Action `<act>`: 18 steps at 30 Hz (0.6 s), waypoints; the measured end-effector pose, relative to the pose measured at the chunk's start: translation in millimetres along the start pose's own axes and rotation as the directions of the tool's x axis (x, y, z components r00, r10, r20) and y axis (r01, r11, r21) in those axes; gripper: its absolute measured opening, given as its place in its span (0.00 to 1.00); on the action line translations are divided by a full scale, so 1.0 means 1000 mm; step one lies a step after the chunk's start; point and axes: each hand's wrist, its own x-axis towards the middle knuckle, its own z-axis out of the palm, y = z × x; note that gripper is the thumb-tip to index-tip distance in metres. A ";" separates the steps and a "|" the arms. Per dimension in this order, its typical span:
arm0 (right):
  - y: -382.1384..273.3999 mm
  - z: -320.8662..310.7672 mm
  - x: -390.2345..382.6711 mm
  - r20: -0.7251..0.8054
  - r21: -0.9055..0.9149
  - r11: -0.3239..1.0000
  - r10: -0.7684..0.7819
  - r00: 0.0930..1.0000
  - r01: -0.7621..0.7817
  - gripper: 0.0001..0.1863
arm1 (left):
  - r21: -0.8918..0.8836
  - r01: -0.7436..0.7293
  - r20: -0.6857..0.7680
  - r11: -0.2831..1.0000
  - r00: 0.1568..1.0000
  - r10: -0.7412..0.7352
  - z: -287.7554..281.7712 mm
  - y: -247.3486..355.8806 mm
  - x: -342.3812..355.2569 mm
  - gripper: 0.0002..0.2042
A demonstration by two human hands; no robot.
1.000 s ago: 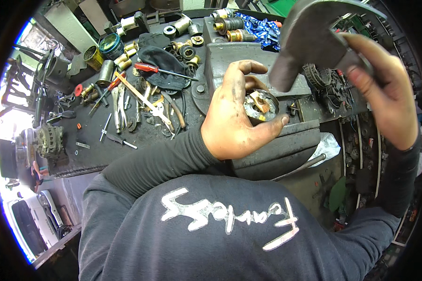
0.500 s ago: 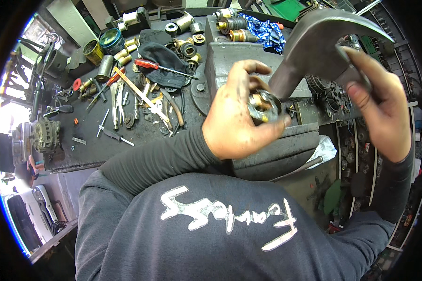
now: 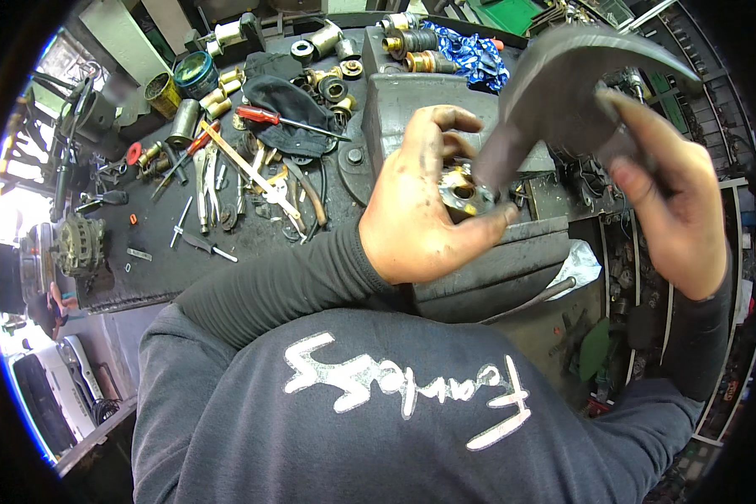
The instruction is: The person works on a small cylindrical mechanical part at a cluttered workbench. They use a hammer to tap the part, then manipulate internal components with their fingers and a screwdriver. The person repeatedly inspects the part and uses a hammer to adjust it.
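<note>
Off to the left of my left hand (image 3: 420,210) the bench (image 3: 160,244) is strewn with pliers (image 3: 206,181), a red-handled screwdriver (image 3: 265,116) and brass fittings (image 3: 328,84). That hand is curled around a small brass-coloured round part (image 3: 464,191), thumb underneath, fingers over the top, holding it just above the grey vise (image 3: 487,260). To its right, my right hand (image 3: 664,202) is clenched on a hammer (image 3: 563,92), whose blurred face sits touching or just off the part. To strike well I judge I should keep the part seated squarely, my fingertips clear of the face, and tap lightly rather than swing. I cannot make out what the part is exactly; my fingers cover most of it. The hammer's handle is hidden in my palm, and the far right shelves are too dark and bent to read.
</note>
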 end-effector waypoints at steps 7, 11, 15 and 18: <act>-0.001 0.002 -0.003 -0.039 0.080 0.987 0.139 0.989 -0.136 0.22 | -0.056 -0.011 -0.031 0.998 0.999 0.009 0.005 -0.005 -0.003 0.35; 0.001 -0.011 -0.001 0.004 0.300 0.899 0.332 0.943 -0.318 0.22 | -0.065 -0.016 -0.007 0.998 1.000 0.016 0.003 -0.005 -0.003 0.35; 0.006 0.009 -0.002 -0.105 0.036 0.997 0.073 0.992 -0.070 0.22 | -0.105 -0.002 0.003 0.995 1.000 0.002 0.004 -0.006 -0.002 0.37; 0.008 -0.004 -0.001 -0.032 0.169 0.962 0.225 0.974 -0.217 0.22 | -0.122 0.025 0.008 0.992 1.000 -0.024 0.004 -0.004 -0.003 0.36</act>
